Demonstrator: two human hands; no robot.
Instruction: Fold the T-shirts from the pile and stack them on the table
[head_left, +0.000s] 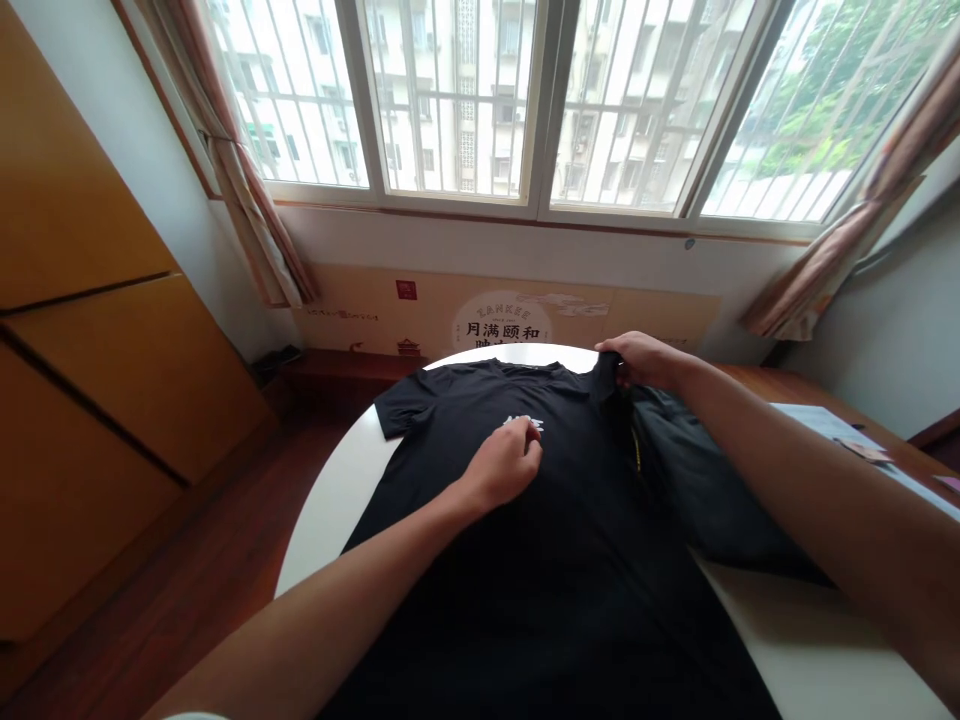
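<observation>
You have a black T-shirt (525,590) spread on a round white table (330,510), its collar toward the window and its lower part running down out of view beneath you. Your left hand (499,468) sits on the chest, at a small white print (521,425), with the fingers (531,434) curled inward and their tips against the cloth (whether they are pinching anything, you cannot tell from this angle). Your right hand (637,360) is at the far edge of the shirt, by the shoulder, with the fingers (611,350) closed over a raised fold of the black cloth, so that hand has hold of the shirt. Just to the right of the shirt, and touching it, lies a dark grey garment (712,480) with a thin yellow line (638,450) along its edge. Beyond it, papers (825,425) lie on a wooden surface (757,380). A printed tan panel (502,320) lines the wall beneath a barred window (450,100), a patterned curtain (255,220) hangs at its side, and a wooden cabinet (97,300) stands to your left.
</observation>
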